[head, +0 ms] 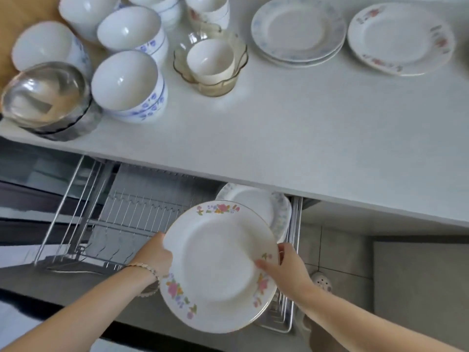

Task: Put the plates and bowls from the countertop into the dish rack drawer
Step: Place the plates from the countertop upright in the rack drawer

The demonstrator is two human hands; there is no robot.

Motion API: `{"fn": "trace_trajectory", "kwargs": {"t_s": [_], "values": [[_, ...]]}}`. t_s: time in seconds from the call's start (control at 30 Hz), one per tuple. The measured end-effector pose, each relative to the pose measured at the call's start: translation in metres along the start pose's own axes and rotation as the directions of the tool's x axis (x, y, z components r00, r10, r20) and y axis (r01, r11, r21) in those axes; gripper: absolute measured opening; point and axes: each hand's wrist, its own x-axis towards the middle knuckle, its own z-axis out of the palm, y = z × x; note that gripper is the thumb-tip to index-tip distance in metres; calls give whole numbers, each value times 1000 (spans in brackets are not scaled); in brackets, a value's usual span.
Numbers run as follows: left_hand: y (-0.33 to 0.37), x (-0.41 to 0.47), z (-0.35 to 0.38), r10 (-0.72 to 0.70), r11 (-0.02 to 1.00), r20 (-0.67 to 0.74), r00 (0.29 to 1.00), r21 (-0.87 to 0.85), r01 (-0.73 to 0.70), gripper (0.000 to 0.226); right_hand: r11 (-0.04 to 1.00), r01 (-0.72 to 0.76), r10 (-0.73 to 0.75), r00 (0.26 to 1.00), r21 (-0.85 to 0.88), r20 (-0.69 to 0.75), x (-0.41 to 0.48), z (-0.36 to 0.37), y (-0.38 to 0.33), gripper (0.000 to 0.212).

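A white plate with pink flowers [215,265] is held tilted above the open wire dish rack drawer [132,214], over its right end. My left hand [156,257] grips the plate's left rim and my right hand [284,269] grips its right rim, thumb on the face. Behind it, blue-patterned plates [264,207] stand in the rack's right end. On the white countertop [279,128] lie a stack of blue-rimmed plates [298,30], a flowered plate [401,38], several white bowls with blue flowers [127,82], a steel bowl [45,95] and a glass bowl [210,64] with a cup inside.
The countertop's front edge overhangs the back of the drawer. The rack's left and middle slots hold nothing. A tiled floor and a slippered foot [321,282] show to the right of the drawer. More cups stand at the counter's back edge.
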Motion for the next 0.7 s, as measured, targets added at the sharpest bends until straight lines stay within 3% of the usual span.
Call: {"fn": "trace_trajectory", "kwargs": {"t_s": [0.13, 0.3, 0.43, 0.57, 0.7], "values": [[-5, 46, 23, 0, 1000, 46, 999, 28, -1, 37, 988, -140, 136, 989, -66, -64, 37, 28, 14, 34], [30, 99, 64, 24, 999, 33, 999, 26, -25, 36, 958, -219, 164, 948, -187, -272, 90, 22, 20, 32], [59, 135, 83, 58, 995, 27, 998, 79, -60, 32, 955, -261, 179, 886, -141, -429, 121, 14, 19, 31], [68, 159, 86, 60, 987, -11, 998, 149, -58, 38, 957, -266, 189, 870, -111, -455, 134, 21, 16, 32], [75, 171, 88, 82, 990, -50, 995, 118, -76, 39, 966, -258, 215, 800, 3, -560, 143, 29, 13, 38]]}}
